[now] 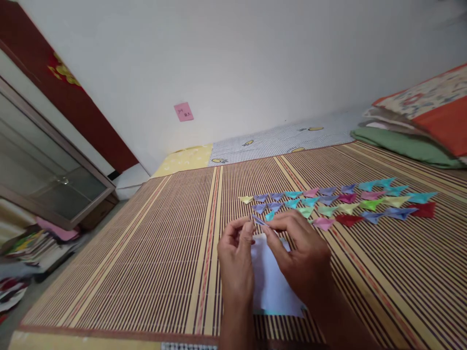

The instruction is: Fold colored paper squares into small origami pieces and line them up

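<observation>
A small blue-purple folded paper [259,220] is held up between my two hands. My right hand [301,248] pinches its right end between thumb and forefinger. At its other end, the thumb and fingers of my left hand [237,248] are closed in a pinch; the exact contact is partly hidden. Under both hands lies a stack of pale paper sheets [275,287], with a teal edge showing at the bottom. Just beyond my hands, several small folded paper pieces, such as a dark red one [349,220] and a yellow one [245,200], stand in rows.
A striped bamboo mat [146,262] covers the bed. Folded bedding [404,146] and an orange patterned cushion [443,109] are piled at the right. A pink note [183,112] is on the wall. At the left are a glass-fronted cabinet [47,160] and stacked books [32,247].
</observation>
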### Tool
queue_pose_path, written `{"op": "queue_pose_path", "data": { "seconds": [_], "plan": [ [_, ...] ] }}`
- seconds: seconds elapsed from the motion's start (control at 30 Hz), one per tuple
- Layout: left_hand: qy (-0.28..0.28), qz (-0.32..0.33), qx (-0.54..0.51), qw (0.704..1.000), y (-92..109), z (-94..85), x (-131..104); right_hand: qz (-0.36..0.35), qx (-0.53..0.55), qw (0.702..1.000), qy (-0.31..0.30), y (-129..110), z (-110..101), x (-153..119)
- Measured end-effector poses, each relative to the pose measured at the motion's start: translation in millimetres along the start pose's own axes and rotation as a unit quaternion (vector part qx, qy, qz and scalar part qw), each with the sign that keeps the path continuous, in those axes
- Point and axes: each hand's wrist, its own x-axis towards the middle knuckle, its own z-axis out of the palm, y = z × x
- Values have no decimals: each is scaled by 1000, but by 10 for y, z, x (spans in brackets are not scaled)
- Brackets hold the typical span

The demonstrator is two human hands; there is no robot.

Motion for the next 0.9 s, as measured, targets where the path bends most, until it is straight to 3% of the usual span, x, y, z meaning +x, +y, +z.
{"op": "queue_pose_path", "data": {
  "seconds": [0.13, 0.27, 0.33, 0.43, 0.53, 0.7, 0.9],
  "plan": [
    [-56, -45, -40, 997, 65, 12, -55, -91, -92, 991, -12, 20, 71, -37],
    [-31, -59, -93, 993, 38, -53, -7, -112, -4, 991, -71, -28, 70, -24],
    [-35, -44, -67, 996, 31, -98, 21, -67, 62, 993, -73, -28, 32, -5],
    [-93, -29, -11, 995, 57, -129, 19, 78, 125, 987, -62, 49, -35, 16],
    [-132, -14, 19, 991, 93, -115, -4, 159, 177, 964, -119, 170, -69, 14],
    [-118, -37, -5, 992, 59, -102, 34, 195, 218, 950, -110, 260, -47, -18],
    [-152, -69, 11, 986, 16, -148, 70, 195, 203, 951, -127, 202, -22, -9]
  ]
}}
